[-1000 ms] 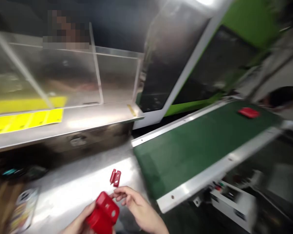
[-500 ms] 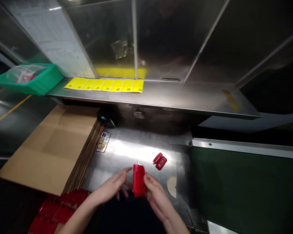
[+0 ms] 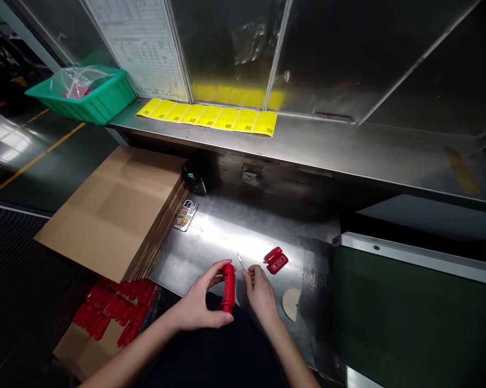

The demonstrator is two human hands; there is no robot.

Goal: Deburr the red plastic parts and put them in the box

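A red plastic part [image 3: 229, 288], roughly cylindrical, stands nearly upright between the thumb and fingertips of my left hand [image 3: 200, 302]. My right hand [image 3: 261, 293] pinches a small knife [image 3: 242, 262] with a thin pointed blade, which points up and away to the left. The blade is apart from the red part. Just beyond my right hand, two more red parts [image 3: 276, 260] lie side by side on the metal table [image 3: 222, 221]. Below and to the left, a box holds many red parts [image 3: 113, 307] in rows.
A stack of cardboard sheets [image 3: 117, 205] stands at left, with a phone [image 3: 186, 215] and a black device [image 3: 195, 178] beside it. Yellow labels [image 3: 210, 116] and a green bin [image 3: 85, 99] sit on the shelf. A green conveyor belt [image 3: 416, 318] runs at right.
The red part has passed from my right hand's hold into my left hand's grip. My right hand has drawn away to the right, and the knife now shows clearly in it. The view has shifted.
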